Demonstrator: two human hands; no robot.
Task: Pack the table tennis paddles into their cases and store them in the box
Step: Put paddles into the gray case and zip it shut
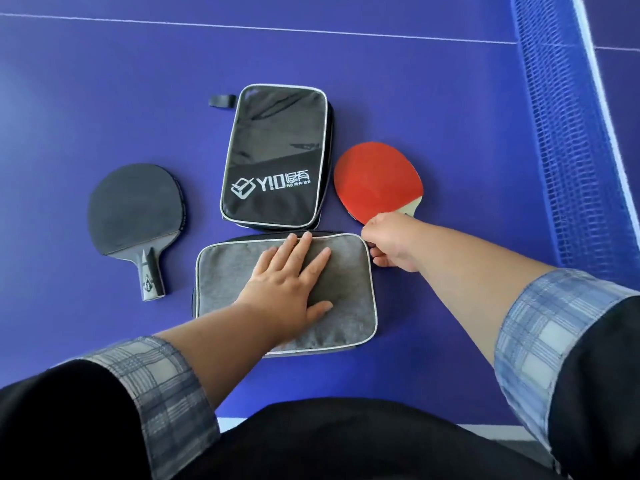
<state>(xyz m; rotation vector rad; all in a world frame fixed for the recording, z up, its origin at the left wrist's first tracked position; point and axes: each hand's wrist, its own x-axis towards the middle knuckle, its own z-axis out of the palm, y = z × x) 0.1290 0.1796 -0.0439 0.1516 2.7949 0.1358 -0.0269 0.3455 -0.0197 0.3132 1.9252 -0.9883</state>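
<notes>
A grey paddle case (242,271) with a white rim lies flat near me, and my left hand (291,289) presses on its top with straight fingers. My right hand (391,242) pinches with curled fingers at the case's upper right corner; what sits between the fingertips is hidden. A black case (277,154) with white lettering lies just beyond the grey one. The red paddle (375,180) rests to the right of the black case, its handle hidden under my right wrist. On the left lies the black paddle (135,206), handle toward me.
Everything rests on a blue table tennis table (104,81). The net (568,133) runs along the right side. A small black strap (221,100) lies beside the black case's far left corner. No box is in view.
</notes>
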